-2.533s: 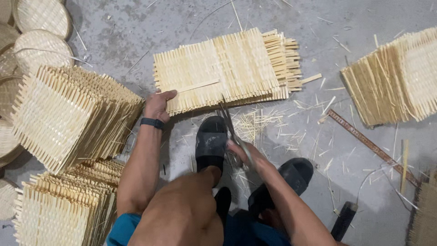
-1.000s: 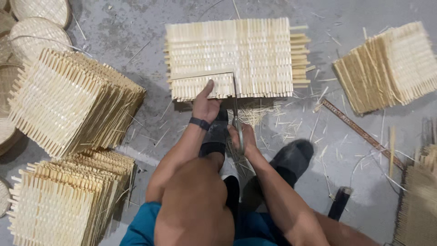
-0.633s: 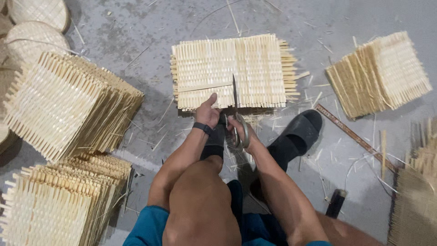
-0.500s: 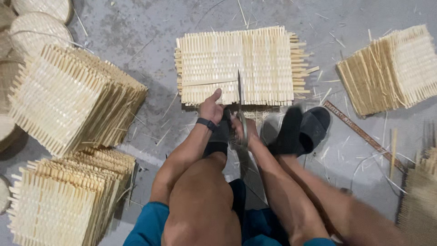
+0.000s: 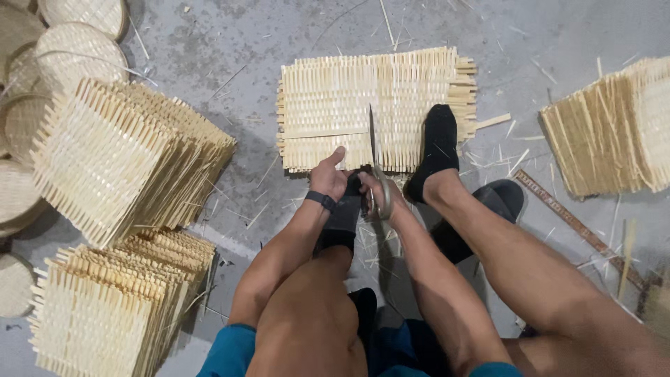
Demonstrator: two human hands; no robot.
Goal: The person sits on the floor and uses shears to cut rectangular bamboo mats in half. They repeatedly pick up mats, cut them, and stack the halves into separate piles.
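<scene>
Gripping: the fingers of the right hand [image 5: 384, 195] are curled shut around the handles of a pair of metal scissors [image 5: 375, 167], whose blades point away from the person.
Blade position: the scissor blades lie over the near half of a flat square mat of woven pale bamboo strips [image 5: 377, 105], roughly at its middle.
Left hand: the left hand [image 5: 329, 178] rests on the near edge of the woven mat, thumb stretched up onto the weave; its fingers lie flat and together, pressing down rather than clamped on anything. A dark band [image 5: 321, 201] circles its wrist.
Mat location: the woven mat lies flat on the grey concrete floor [image 5: 230, 42], straight ahead of the person, with loose strip ends sticking out along its right edge.
Foot: a foot in a black sock [image 5: 436, 143] presses on the right near corner of the mat, just right of the scissors.
Slipper: a black slipper [image 5: 499, 202] lies on the floor beside the right leg.
Left side: two leaning stacks of similar square woven mats [image 5: 118, 160] stand well apart from the hands, with round woven trays [image 5: 70, 49] behind them.
Right side: another stack of woven mats [image 5: 614, 126] lies at the right, and a long ruler [image 5: 579, 227] lies on the floor near it.
Litter: thin bamboo offcuts [image 5: 488, 160] are scattered on the floor around the mat.
</scene>
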